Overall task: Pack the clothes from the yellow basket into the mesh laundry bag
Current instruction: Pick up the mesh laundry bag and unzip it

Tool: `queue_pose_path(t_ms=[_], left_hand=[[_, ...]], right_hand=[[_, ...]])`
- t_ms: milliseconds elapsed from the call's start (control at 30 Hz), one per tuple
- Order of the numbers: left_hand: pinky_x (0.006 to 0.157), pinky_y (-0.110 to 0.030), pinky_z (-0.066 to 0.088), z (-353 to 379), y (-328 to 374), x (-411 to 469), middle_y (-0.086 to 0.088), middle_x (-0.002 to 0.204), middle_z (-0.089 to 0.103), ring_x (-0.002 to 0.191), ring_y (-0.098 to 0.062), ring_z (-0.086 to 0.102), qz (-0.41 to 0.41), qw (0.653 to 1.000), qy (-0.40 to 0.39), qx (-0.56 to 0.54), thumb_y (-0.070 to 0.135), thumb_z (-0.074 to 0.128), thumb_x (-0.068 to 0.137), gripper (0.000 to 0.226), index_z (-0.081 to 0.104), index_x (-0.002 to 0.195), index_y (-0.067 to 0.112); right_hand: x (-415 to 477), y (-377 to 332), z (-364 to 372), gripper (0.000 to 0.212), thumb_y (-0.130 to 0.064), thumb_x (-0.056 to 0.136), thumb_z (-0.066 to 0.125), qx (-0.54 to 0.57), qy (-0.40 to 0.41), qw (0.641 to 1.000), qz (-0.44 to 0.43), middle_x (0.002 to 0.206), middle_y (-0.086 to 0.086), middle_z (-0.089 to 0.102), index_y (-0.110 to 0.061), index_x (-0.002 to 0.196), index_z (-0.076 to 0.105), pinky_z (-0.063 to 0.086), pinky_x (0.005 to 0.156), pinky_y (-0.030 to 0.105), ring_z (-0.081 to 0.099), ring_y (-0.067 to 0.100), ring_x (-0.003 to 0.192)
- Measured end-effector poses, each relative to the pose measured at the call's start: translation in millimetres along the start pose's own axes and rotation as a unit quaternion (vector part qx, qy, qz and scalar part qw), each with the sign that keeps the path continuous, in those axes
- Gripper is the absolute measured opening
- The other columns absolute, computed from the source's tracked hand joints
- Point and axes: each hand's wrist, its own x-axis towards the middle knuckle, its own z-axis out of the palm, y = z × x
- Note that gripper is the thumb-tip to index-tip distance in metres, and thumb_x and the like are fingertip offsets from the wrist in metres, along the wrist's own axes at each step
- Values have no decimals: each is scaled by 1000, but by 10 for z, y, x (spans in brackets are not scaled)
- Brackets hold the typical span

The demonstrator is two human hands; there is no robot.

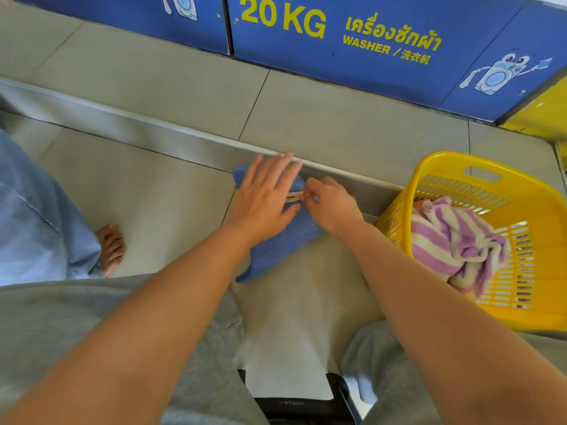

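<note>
A blue mesh laundry bag (277, 250) lies flat on the tiled floor in the middle of the view. My left hand (265, 199) rests flat on top of it with fingers spread. My right hand (329, 204) pinches a small pale pull or cord at the bag's edge, right beside my left thumb. To the right stands the yellow basket (543, 234), holding a pink-and-cream striped cloth (454, 240) bunched against its near left wall.
A blue washer front (368, 41) marked 20 KG runs along the far side. A metal floor strip (153, 130) crosses just behind the bag. Another person's bare foot (111, 245) and jeans leg stand at the left. My grey-clad knees fill the bottom.
</note>
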Motion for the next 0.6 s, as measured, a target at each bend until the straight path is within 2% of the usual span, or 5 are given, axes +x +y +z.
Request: queue_pose_path(t_ms=[100, 200, 300, 400, 600], left_hand=[[120, -42, 0, 119, 8, -45, -8, 157, 25, 147, -25, 16, 47, 992, -84, 87, 41, 52, 91, 69, 29, 148, 10], [119, -39, -3, 179, -18, -50, -9, 157, 23, 148, -25, 13, 4, 991, -104, 85, 34, 45, 98, 61, 26, 149, 8], [117, -42, 19, 163, -37, -16, -14, 142, 49, 137, -29, 40, -2, 992, -94, 85, 27, 55, 93, 47, 49, 135, 6], [97, -47, 47, 143, -62, -3, -12, 102, 74, 103, -31, 68, 21, 992, -70, 103, 16, 80, 71, 29, 72, 97, 7], [95, -48, 49, 99, -184, -62, -12, 106, 73, 103, -32, 68, 41, 994, -35, 97, 5, 79, 70, 28, 71, 97, 7]], right_hand=[[-6, -19, 14, 17, -32, 96, 48, 22, 26, 999, -16, 99, 8, 54, -17, 98, 55, 48, 86, 50, 53, 33, 98], [-20, -17, 19, 17, -32, 95, 50, 37, 37, 998, -29, 96, 7, 56, -16, 97, 57, 50, 84, 49, 55, 31, 95], [-37, -32, 30, 18, -32, 96, 49, 28, 44, 998, -46, 96, 6, 59, -16, 97, 57, 51, 79, 49, 56, 30, 92], [-51, -44, 10, 17, -31, 97, 46, 11, 52, 997, -48, 95, 5, 60, -17, 96, 55, 50, 76, 46, 56, 30, 91], [-20, 76, -132, 17, -31, 96, 42, -19, 66, 997, 23, 105, 8, 64, -18, 97, 53, 48, 77, 41, 59, 35, 97]])
